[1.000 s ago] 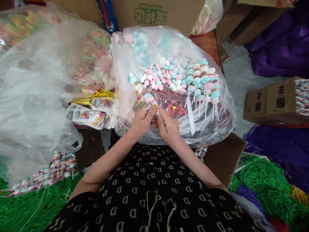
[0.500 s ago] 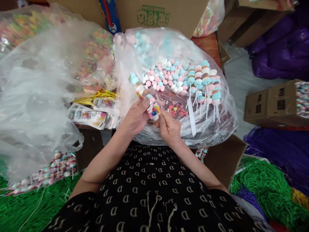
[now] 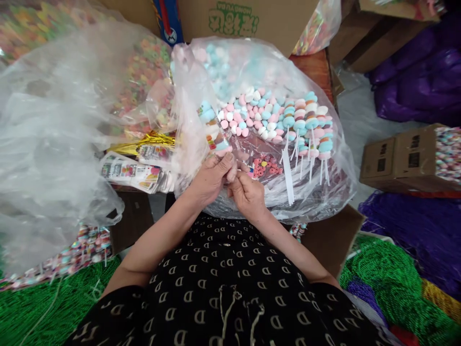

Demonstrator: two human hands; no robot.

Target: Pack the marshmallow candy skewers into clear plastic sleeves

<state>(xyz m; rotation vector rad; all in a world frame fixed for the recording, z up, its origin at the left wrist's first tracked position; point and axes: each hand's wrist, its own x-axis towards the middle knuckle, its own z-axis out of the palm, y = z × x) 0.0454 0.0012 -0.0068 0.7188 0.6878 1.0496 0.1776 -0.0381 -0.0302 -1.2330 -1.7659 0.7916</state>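
Note:
In my left hand point(image 3: 212, 178) is a wrapped candy skewer point(image 3: 213, 132), its pastel candies slanting up and left from my fingers. My right hand point(image 3: 248, 193) is closed in a pinch against the left fingertips, at the lower end of the wrapper. What the right fingertips pinch is mostly covered by the fingers. Just beyond my hands lie loose pink, white and blue candies point(image 3: 252, 113) on a clear plastic bag. Red ring candies point(image 3: 265, 166) sit right of my fingers. Unwrapped candy skewers point(image 3: 309, 120) on white sticks rest farther right, near a white strip point(image 3: 288, 178).
Printed wrappers point(image 3: 131, 172) and gold twist ties point(image 3: 144, 142) lie to the left, beside big bags of ring candies point(image 3: 144, 72). A cardboard box point(image 3: 230, 24) stands behind. Another carton point(image 3: 399, 154) is at right. Green cord bundles point(image 3: 382, 269) lie low on both sides.
The printed lower end of the wrapper, visible between my hands before, is now mostly hidden by my fingers. My hands have come closer together, and more of the skewer shows above the left hand.

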